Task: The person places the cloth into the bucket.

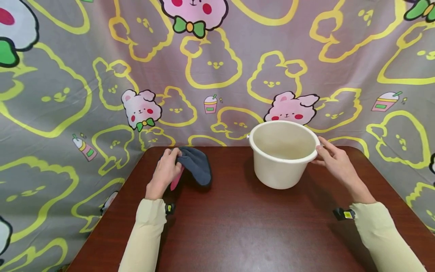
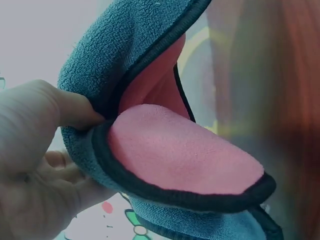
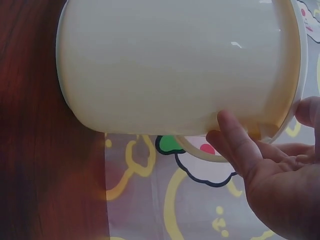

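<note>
My left hand (image 1: 165, 170) pinches a cleaning cloth (image 1: 195, 164) at the left back of the table. The cloth is blue-grey on one side and pink on the other, with dark edging; in the left wrist view the folded cloth (image 2: 185, 150) hangs from the thumb and fingers. At the back right, my right hand (image 1: 336, 160) holds the rim of a cream plastic bucket (image 1: 278, 173). The thumb lies on the rim and the other fingers reach under it against the outer wall, as the right wrist view of the bucket (image 3: 175, 70) shows. The bucket's mouth faces up, tilted slightly.
Beneath both hands is a dark reddish-brown table (image 1: 238, 230) with rounded back corners. A grey curtain (image 1: 234, 98) printed with yellow outlines and rabbit heads hangs right behind the table and along its sides.
</note>
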The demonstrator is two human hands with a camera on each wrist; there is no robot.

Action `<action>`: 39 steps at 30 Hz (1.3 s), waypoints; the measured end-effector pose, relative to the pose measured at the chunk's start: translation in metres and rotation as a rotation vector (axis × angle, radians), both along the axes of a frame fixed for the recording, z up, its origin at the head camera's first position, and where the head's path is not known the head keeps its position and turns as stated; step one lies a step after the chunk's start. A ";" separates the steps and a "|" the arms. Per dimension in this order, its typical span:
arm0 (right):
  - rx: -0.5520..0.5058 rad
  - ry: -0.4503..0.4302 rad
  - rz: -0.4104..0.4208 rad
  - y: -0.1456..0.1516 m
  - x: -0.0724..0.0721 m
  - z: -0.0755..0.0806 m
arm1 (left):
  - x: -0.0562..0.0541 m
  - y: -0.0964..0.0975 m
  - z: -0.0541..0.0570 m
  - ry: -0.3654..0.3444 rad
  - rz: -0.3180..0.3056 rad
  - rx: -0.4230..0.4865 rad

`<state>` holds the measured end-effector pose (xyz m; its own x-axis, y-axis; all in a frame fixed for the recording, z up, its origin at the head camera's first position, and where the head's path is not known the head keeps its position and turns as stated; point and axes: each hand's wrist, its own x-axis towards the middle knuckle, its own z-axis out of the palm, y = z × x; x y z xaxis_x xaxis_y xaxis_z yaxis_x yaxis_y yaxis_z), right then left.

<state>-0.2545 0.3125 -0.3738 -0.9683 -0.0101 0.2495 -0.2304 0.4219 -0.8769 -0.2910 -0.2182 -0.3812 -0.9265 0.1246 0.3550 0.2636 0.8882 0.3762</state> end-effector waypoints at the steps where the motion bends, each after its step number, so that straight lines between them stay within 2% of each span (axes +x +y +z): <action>1: -0.004 0.002 0.002 0.000 0.000 -0.001 | 0.001 0.002 0.003 0.013 -0.002 0.009; 9: -0.039 0.041 0.011 0.000 -0.002 -0.003 | 0.008 0.013 0.020 0.089 -0.029 0.043; 17: -0.021 0.012 -0.010 -0.001 -0.002 0.000 | 0.013 0.022 0.031 0.238 -0.049 0.100; 22: -0.007 0.019 -0.013 0.002 -0.003 -0.001 | 0.016 0.030 0.040 0.280 -0.062 0.144; 28: -0.017 0.042 -0.008 0.006 -0.004 -0.003 | 0.023 0.045 0.057 0.345 -0.094 0.203; 39: -0.025 0.027 -0.016 0.002 -0.002 -0.001 | 0.028 0.083 0.088 0.548 -0.170 0.325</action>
<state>-0.2566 0.3149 -0.3750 -0.9612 0.0118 0.2756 -0.2477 0.4033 -0.8809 -0.2632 -0.1355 -0.2936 -0.5777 0.0602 0.8141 0.6200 0.6810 0.3896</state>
